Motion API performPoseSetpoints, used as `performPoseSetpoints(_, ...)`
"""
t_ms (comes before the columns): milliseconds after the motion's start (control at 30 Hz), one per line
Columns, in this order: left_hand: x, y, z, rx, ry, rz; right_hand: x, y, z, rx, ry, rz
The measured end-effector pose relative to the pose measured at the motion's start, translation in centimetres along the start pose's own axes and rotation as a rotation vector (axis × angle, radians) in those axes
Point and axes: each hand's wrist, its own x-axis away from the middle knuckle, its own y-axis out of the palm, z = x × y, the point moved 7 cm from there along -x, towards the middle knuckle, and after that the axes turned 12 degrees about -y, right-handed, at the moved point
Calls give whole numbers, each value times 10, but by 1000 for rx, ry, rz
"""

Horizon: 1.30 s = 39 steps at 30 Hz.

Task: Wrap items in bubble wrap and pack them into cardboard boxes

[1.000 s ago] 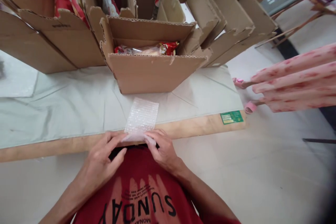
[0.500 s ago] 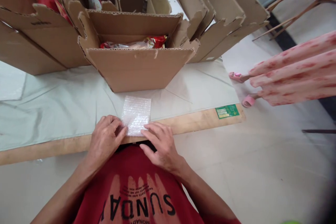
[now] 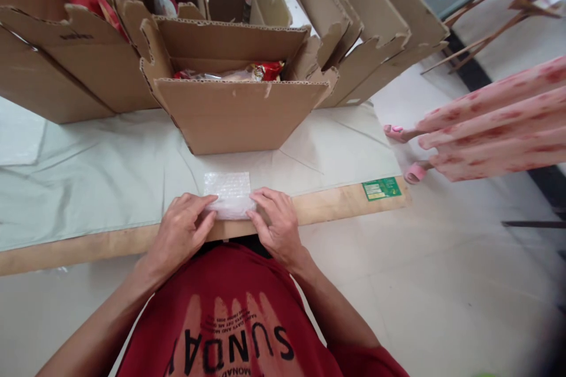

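A clear sheet of bubble wrap lies at the table's near edge, its near part folded over toward the far side. My left hand pinches the left end of the fold between thumb and fingers. At the right end, my right hand grips the fold the same way. Just beyond stands an open cardboard box with red and clear packets inside.
More open cardboard boxes line the back of the cloth-covered table. A green label is stuck on the wooden edge. To the right, a person in a pink patterned garment stands on the floor.
The near part of the bubble wrap has been folded up and away from me, so the piece looks shorter. My right hand has closed on its right end.
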Motion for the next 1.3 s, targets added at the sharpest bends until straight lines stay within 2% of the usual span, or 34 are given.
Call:
performPoseSetpoints(67,-6,4,-3,-55,-41,13,-1,-2,-4,48,-80,-7)
performPoseSetpoints(167,-6,4,-3,-118,-59,120,-1,13,-8,71,-202,-164)
performPoseSetpoints(267,1,4,4,-94,31,138,-3,26,-3,80,-203,-256)
performPoseSetpoints(333,9,-2,7,-40,66,139,-6,27,2,60,-165,-236)
performPoseSetpoints(367,12,-8,6,5,32,175,-8,26,5,40,-136,-212)
performPoseSetpoints(433,19,-21,-5,152,-157,233,-12,21,11,-3,-60,-151)
performPoseSetpoints(467,22,-23,-13,272,-295,203,-13,19,14,-28,-17,-123)
performPoseSetpoints(533,30,-7,-25,593,-590,-15,-14,15,17,-95,54,-90)
performPoseSetpoints(600,37,15,-23,914,-810,-233,-15,16,15,-176,94,-97)
performPoseSetpoints(667,36,26,-18,1124,-914,-270,-16,18,8,-259,106,-143)
performPoseSetpoints(767,32,36,-21,1282,-977,-174,-16,21,-1,-355,117,-228)
performPoseSetpoints(833,33,41,-24,1330,-997,-144,-16,18,-1,-370,142,-223)
performPoseSetpoints(933,36,47,-29,1294,-961,-161,-11,12,8,-431,224,-178)
performPoseSetpoints(1033,37,50,-28,1214,-869,-222,-5,17,16,-659,347,-210)
performPoseSetpoints(1100,32,45,-22,1134,-778,-283,-10,11,19,-722,372,-210)
performPoseSetpoints(1167,18,26,-15,1016,-608,-261,-25,-9,21,-687,323,-195)
performPoseSetpoints(1200,7,8,-10,943,-483,-201,-36,-25,21,-659,275,-181)
performPoseSetpoints(1300,-32,-65,8,636,-108,174,-80,-88,22,-539,116,-72)
